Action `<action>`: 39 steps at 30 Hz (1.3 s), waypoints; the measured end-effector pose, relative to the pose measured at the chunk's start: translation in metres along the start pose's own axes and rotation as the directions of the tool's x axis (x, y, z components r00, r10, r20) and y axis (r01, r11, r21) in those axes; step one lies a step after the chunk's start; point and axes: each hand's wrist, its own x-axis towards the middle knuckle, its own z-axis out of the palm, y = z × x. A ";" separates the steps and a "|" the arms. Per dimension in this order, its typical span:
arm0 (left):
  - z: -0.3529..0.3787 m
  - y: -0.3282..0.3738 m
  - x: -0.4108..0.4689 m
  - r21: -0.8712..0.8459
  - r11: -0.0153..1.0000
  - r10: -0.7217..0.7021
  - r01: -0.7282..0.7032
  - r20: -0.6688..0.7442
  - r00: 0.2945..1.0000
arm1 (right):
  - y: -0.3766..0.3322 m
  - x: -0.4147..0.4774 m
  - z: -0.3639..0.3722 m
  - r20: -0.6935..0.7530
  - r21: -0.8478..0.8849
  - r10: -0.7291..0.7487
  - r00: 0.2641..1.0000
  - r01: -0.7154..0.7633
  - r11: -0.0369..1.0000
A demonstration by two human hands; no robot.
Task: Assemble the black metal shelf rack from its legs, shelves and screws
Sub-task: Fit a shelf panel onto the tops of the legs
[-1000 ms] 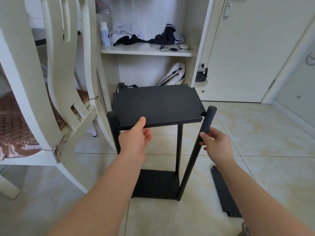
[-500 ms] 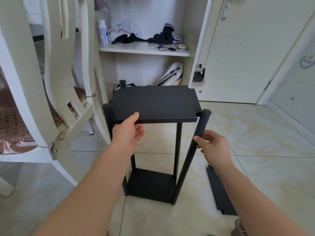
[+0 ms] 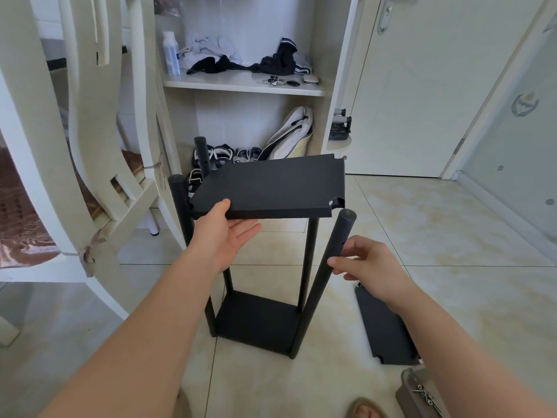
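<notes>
The black rack stands on the tile floor, its bottom shelf (image 3: 256, 322) fixed between several upright legs. My left hand (image 3: 224, 233) grips the near edge of a loose black shelf (image 3: 271, 185), thumb on top, fingers underneath, holding it lifted and tilted above the legs. The shelf's notched right corner sits above the top of the near-right leg (image 3: 328, 267), apart from it. My right hand (image 3: 366, 263) pinches that leg just below its top. Another black shelf (image 3: 382, 333) lies flat on the floor to the right. Screws (image 3: 422, 393) lie in a grey box at the bottom right.
A white chair (image 3: 84, 146) stands close on the left. An open cupboard (image 3: 247, 86) with clothes, a bottle, keys and shoes is right behind the rack. A closed door (image 3: 422, 86) is at the back right. My foot (image 3: 364, 410) shows at the bottom edge.
The loose shelf has lifted off the leg tops and swung, its right end now raised clear of the near-right leg. My right hand stays on that leg, slightly lower.
</notes>
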 end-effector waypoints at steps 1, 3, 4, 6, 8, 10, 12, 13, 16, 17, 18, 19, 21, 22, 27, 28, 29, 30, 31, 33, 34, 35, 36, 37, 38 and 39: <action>-0.001 0.000 -0.001 -0.004 1.000 -0.007 0.007 0.006 1.000 | 0.001 -0.002 -0.003 0.014 0.013 0.007 1.000 -0.007 1.000; -0.006 0.001 -0.004 -0.006 1.000 -0.008 0.008 0.026 1.000 | 0.002 -0.005 -0.007 0.010 0.050 0.026 1.000 -0.027 0.998; -0.008 0.002 -0.005 -0.010 1.000 -0.007 0.007 0.036 0.999 | 0.002 -0.005 -0.009 -0.004 0.069 0.031 1.000 -0.030 0.997; -0.011 0.005 -0.007 -0.027 1.000 -0.014 0.016 0.053 0.998 | 0.001 -0.005 -0.013 -0.048 0.107 0.023 0.999 -0.018 0.994; -0.014 0.005 -0.008 -0.038 0.999 -0.019 0.021 0.061 0.998 | -0.002 -0.003 -0.015 -0.099 0.156 0.002 0.995 0.014 0.988; -0.015 0.004 -0.008 -0.028 1.000 -0.010 0.012 0.044 0.999 | -0.005 -0.001 -0.016 -0.138 0.225 -0.021 0.990 0.052 0.973; -0.016 0.004 -0.006 0.003 1.000 -0.004 0.004 0.020 1.000 | -0.008 0.002 -0.013 -0.155 0.281 -0.044 0.987 0.087 0.956; -0.017 0.004 -0.004 0.018 1.000 -0.006 0.005 0.007 1.000 | -0.010 0.003 -0.012 -0.157 0.295 -0.058 0.986 0.103 0.950; -0.021 0.011 0.000 0.069 0.998 -0.012 0.011 0.011 1.000 | -0.014 0.008 -0.008 -0.160 0.296 -0.095 0.982 0.140 0.945; -0.023 0.015 0.002 0.085 0.996 -0.014 0.012 0.024 1.000 | -0.015 0.009 -0.007 -0.168 0.289 -0.103 0.980 0.149 0.946; -0.024 0.018 0.004 0.100 0.995 -0.015 0.011 0.036 0.999 | -0.015 0.011 -0.008 -0.179 0.281 -0.106 0.978 0.154 0.947; -0.025 0.023 0.006 0.112 0.994 -0.013 0.008 0.043 0.999 | -0.015 0.012 -0.008 -0.191 0.272 -0.106 0.976 0.157 0.949; -0.029 0.031 0.011 0.133 0.991 -0.015 0.008 0.050 0.999 | -0.014 0.015 -0.010 -0.203 0.245 -0.105 0.973 0.154 0.957; -0.031 0.034 0.013 0.139 0.990 -0.021 0.013 0.052 0.998 | -0.012 0.016 -0.010 -0.202 0.226 -0.106 0.974 0.152 0.962; -0.040 0.039 0.017 0.121 0.992 -0.053 0.047 0.051 0.997 | -0.009 0.023 -0.006 -0.164 0.135 -0.134 0.977 0.157 0.978; -0.040 0.039 0.016 0.112 0.993 -0.054 0.048 0.053 0.997 | -0.010 0.024 -0.004 -0.153 0.121 -0.144 0.978 0.163 0.979; -0.040 0.038 0.016 0.098 0.994 -0.051 0.045 0.054 0.997 | -0.011 0.026 -0.001 -0.141 0.109 -0.156 0.978 0.172 0.979; -0.040 0.039 0.015 0.081 0.996 -0.046 0.042 0.052 0.998 | -0.013 0.029 0.003 -0.129 0.097 -0.170 0.977 0.183 0.978; -0.040 0.039 0.014 0.063 0.997 -0.043 0.040 0.051 0.998 | -0.015 0.032 0.007 -0.119 0.085 -0.184 0.976 0.195 0.977; -0.040 0.039 0.013 0.031 0.999 -0.040 0.039 0.045 0.998 | -0.019 0.038 0.016 -0.103 0.062 -0.205 0.973 0.212 0.975; -0.040 0.038 0.013 0.023 0.999 -0.040 0.039 0.042 0.998 | -0.021 0.041 0.020 -0.094 0.050 -0.212 0.973 0.217 0.975; -0.040 0.037 0.013 0.019 0.999 -0.039 0.038 0.038 0.999 | -0.022 0.045 0.025 -0.086 0.035 -0.218 0.972 0.221 0.975; -0.041 0.037 0.013 0.017 0.999 -0.038 0.038 0.033 0.999 | -0.023 0.048 0.029 -0.083 0.019 -0.223 0.971 0.226 0.974; -0.041 0.036 0.013 0.012 0.999 -0.038 0.038 0.029 0.999 | -0.024 0.052 0.032 -0.087 0.012 -0.223 0.971 0.225 0.974; -0.041 0.036 0.013 0.006 0.999 -0.038 0.038 0.026 0.999 | -0.025 0.055 0.035 -0.098 0.013 -0.217 0.971 0.219 0.976; -0.041 0.036 0.013 0.001 0.999 -0.038 0.038 0.025 0.999 | -0.025 0.059 0.038 -0.115 0.019 -0.205 0.972 0.209 0.978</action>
